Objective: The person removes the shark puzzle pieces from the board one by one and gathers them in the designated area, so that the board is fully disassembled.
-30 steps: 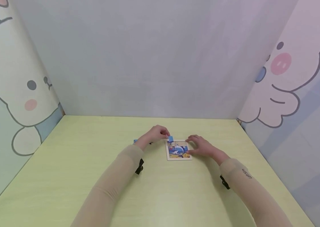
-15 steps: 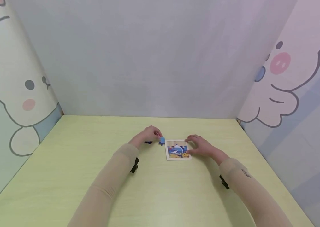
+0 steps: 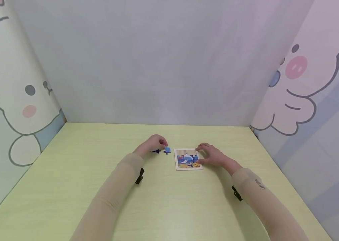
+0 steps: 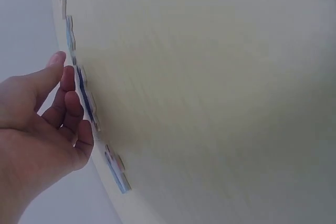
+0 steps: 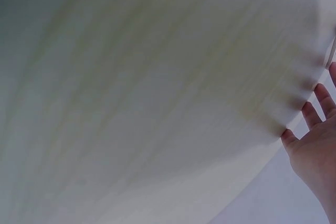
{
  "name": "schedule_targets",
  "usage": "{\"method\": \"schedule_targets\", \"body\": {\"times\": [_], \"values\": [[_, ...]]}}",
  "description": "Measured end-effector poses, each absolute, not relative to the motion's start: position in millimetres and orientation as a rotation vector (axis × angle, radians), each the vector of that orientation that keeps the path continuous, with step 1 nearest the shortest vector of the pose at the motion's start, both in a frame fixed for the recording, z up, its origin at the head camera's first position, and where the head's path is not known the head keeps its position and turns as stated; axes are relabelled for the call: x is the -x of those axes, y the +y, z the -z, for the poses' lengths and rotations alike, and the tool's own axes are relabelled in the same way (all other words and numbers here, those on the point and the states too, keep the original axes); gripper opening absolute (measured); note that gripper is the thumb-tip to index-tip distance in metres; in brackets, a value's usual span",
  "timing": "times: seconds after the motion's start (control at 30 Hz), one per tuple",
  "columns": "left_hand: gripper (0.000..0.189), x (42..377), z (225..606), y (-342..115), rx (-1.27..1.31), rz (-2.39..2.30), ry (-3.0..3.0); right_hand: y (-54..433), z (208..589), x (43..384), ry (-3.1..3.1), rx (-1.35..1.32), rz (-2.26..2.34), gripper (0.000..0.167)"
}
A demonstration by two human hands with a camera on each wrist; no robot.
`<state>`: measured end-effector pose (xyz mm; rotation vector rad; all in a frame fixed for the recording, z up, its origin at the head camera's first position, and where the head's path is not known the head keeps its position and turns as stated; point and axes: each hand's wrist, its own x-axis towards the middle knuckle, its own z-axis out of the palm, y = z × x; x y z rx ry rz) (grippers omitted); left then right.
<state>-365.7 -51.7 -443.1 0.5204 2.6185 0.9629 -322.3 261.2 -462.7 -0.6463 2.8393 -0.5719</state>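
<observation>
Watching left hand (image 3: 155,143): I see fingers loosely curled, holding nothing, beside the light-blue piece (image 3: 167,149) and dark piece (image 4: 88,100).
Right hand (image 3: 211,155): fingers spread, touching the right side of the puzzle tray (image 3: 176,160).
Dolphin picture (image 3: 187,160): partly filled, inside the tray, on the table (image 3: 169,204).

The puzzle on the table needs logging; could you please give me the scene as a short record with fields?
Puzzle frame: flat on table, dolphin picture incomplete, far strip bare
Loose: light-blue piece, dark-blue piece, third piece partly light blue
Left hand: beside the light-blue piece; grip unclear
Right hand: touching the puzzle frame's right side
</observation>
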Motion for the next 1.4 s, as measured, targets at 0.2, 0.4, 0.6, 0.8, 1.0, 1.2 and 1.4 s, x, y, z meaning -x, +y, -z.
{"method": "schedule_targets", "body": {"times": [0.2,0.4,0.6,0.8,1.0,1.2,1.4], "values": [[0.01,364.1,441.9,-52.4,-0.573,-1.017,2.603,260.5,463.1,322.1,2.845,0.668,0.58,0.065],[0.011,360.3,439.9,-49.0,-0.704,-0.991,2.596,259.6,462.1,320.6,2.85,0.69,0.575,0.066],[0.01,352.4,438.0,-37.9,-0.75,-0.901,2.638,260.8,461.2,320.5,2.844,0.665,0.561,0.066],[0.011,344.6,440.0,-27.9,-0.765,-0.845,2.674,261.4,461.3,320.8,2.843,0.658,0.558,0.065],[0.018,339.2,447.2,-19.0,-0.801,-0.729,2.725,259.9,461.3,319.8,2.849,0.672,0.533,0.063],[0.031,335.5,455.2,-15.1,-0.83,-0.64,2.769,258.5,461.4,319.4,2.857,0.692,0.506,0.059],[0.033,328.8,454.9,-11.3,-0.854,-0.566,2.81,258.8,461.1,319.3,2.868,0.774,0.51,0.055]]}}
